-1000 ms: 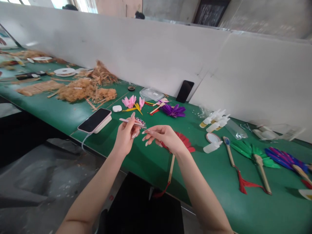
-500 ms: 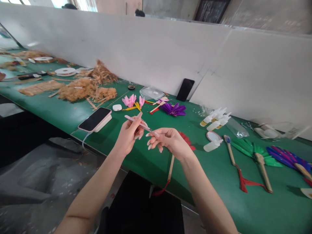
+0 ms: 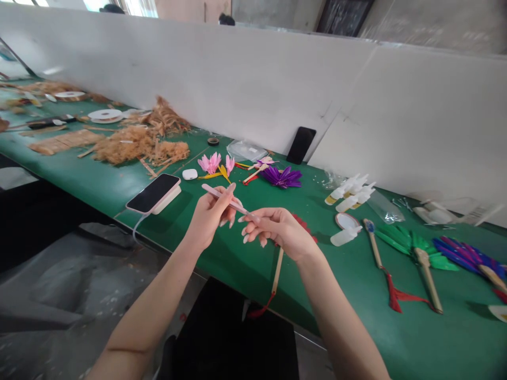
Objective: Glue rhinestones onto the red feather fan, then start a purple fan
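My left hand is closed around slim pink tweezers, held slanting over the table with the tip down toward the right. My right hand is closed in a pinch right at that tip. Whatever its thumb and forefinger hold there is too small to make out. Below and behind the right hand lies a red feather-like fan, partly hidden, with a wooden handle and a red tassel over the table edge.
On the green table lie pink flowers, a purple fan, a phone on a stand, glue bottles, a green fan and brown fibre. A white partition stands behind.
The tweezers' tip and the right hand's fingertips have come together a little more, the tweezers shifting slightly right. Everything on the table stays in place.
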`<state>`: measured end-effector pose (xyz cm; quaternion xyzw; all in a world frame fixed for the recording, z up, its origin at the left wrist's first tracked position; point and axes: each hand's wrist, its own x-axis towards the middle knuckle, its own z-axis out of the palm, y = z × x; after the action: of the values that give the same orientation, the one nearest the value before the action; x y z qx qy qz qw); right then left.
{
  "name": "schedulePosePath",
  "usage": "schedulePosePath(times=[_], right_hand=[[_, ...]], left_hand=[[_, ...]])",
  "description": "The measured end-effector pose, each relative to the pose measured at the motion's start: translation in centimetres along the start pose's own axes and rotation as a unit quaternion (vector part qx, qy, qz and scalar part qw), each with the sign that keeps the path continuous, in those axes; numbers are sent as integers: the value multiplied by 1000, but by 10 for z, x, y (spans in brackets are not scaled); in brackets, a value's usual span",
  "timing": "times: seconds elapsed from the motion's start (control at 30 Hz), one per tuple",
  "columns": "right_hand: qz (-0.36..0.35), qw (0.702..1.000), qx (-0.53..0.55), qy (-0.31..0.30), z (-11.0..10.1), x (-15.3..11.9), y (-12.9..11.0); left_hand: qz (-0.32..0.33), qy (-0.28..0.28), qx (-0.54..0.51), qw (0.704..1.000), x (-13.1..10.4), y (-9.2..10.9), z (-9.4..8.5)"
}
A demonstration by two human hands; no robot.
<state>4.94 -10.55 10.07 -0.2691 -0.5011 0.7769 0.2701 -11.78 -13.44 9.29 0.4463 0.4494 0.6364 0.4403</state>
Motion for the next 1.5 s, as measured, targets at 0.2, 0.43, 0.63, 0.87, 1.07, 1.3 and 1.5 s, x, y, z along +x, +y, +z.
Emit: schedulePosePath(times=[0.2,0.43,0.63,0.87,1.07,1.3,1.5], right_hand=[[28,998,-27,-39,-4,0,-3],[46,996,-54,-48,-5,1,-6],[59,995,-62,-48,-7,1,-7],[58,995,-53,-57,-11,0,-8],[50,996,-55,-57,-13,-4,-9],[18,997,-6,-69,-12,-10,-6],[20,990,87,-107,-10,-20,-5]], left_hand=[[13,-87,68,994,3,9,-10],[3,-142,123,982,10,22,-12],[28,-174,188,966,10,28,-11],[21,-183,214,959,9,31,-9],[22,-166,185,968,10,29,-8],[32,-130,177,975,10,25,-8],[151,-94,229,957,3,29,-9]])
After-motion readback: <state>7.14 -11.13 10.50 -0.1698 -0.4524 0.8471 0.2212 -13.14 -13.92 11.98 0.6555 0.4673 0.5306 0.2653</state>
